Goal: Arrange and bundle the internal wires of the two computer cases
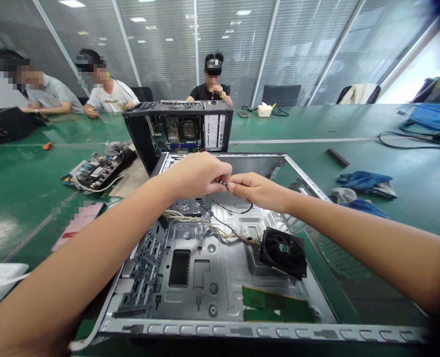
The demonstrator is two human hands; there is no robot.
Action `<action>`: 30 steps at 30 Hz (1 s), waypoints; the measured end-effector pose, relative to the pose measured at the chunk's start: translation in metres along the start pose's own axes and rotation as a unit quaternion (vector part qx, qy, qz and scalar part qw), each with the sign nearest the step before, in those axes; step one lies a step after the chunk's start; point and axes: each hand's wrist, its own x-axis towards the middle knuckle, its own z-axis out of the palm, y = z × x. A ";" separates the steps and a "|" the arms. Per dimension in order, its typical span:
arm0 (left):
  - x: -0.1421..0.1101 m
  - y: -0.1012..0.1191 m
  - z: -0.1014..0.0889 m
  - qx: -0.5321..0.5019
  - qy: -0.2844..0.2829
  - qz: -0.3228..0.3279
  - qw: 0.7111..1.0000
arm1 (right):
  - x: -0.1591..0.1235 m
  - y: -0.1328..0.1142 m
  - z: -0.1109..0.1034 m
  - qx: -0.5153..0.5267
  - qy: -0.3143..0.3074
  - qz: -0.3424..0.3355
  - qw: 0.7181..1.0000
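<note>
Above the open computer case (227,263), my left hand (199,173) and my right hand (259,192) meet with their fingertips pinched together. Between them is a small dark piece (224,184) with light spots, perhaps a cable connector; the fingers mostly hide it. Thin wires hang below the hands inside the case. A bundle of pale cables (205,225) crosses the metal floor. The black cooling fan (284,252) leans at the right, with a thin twisted wire (227,225) running up from it. Green memory sticks (277,303) lie near the front edge.
Behind stands another open computer tower (225,131). A circuit board assembly (97,171) and a pink box (79,225) lie left, with a white device (2,280) nearer. Blue-grey gloves (366,183) and a dark bar (337,157) lie right. Several people sit across the green table (298,131).
</note>
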 end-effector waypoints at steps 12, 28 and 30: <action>0.000 0.000 0.000 0.002 -0.016 -0.004 1.000 | 0.000 0.001 0.000 -0.005 -0.008 0.008 1.000; 0.000 0.000 0.001 -0.010 -0.029 -0.009 0.999 | 0.000 0.001 -0.001 -0.013 -0.022 0.008 1.000; 0.001 0.000 0.001 -0.009 -0.029 -0.003 1.000 | 0.000 0.001 -0.001 -0.015 -0.023 0.011 1.000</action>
